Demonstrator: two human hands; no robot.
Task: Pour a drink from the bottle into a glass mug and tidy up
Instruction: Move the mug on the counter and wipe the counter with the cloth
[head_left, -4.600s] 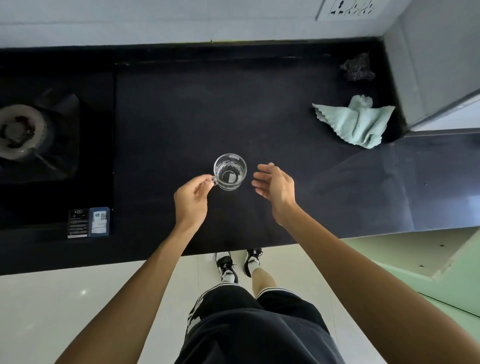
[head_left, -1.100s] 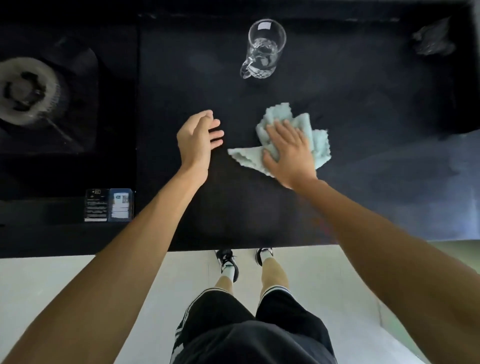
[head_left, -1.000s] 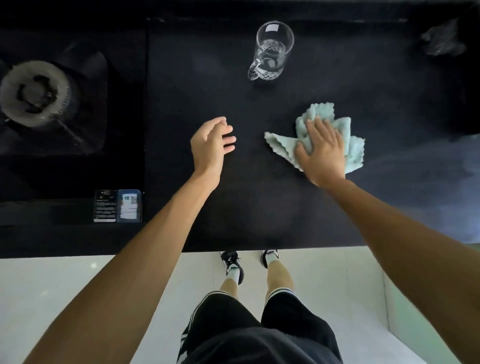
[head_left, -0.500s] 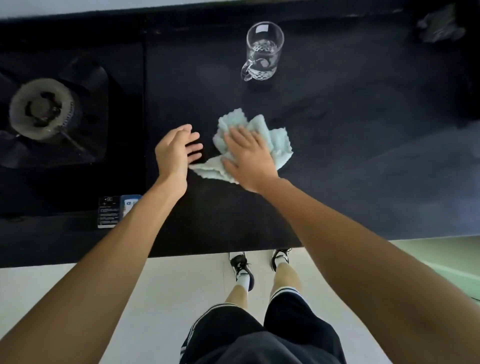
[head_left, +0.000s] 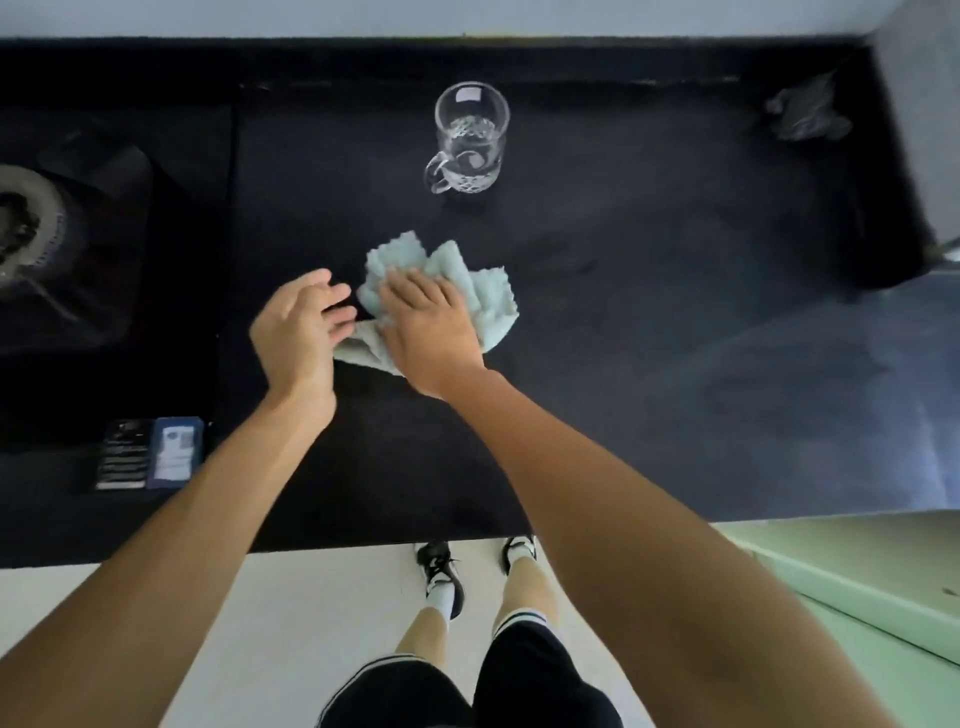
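A clear glass mug with a little liquid in it stands upright at the back of the black counter, its handle toward me and to the left. My right hand presses flat on a crumpled pale green cloth in the middle of the counter. My left hand hovers just left of the cloth, fingers relaxed and holding nothing. No bottle is in view.
A gas burner sits on the hob at the far left. A small dark card or packet lies near the counter's front left edge. A dark crumpled object lies in the back right corner beside a grey wall.
The mug now stands farther back. My right hand has swept the cloth right, then back left, over the counter. My left hand stays beside it.
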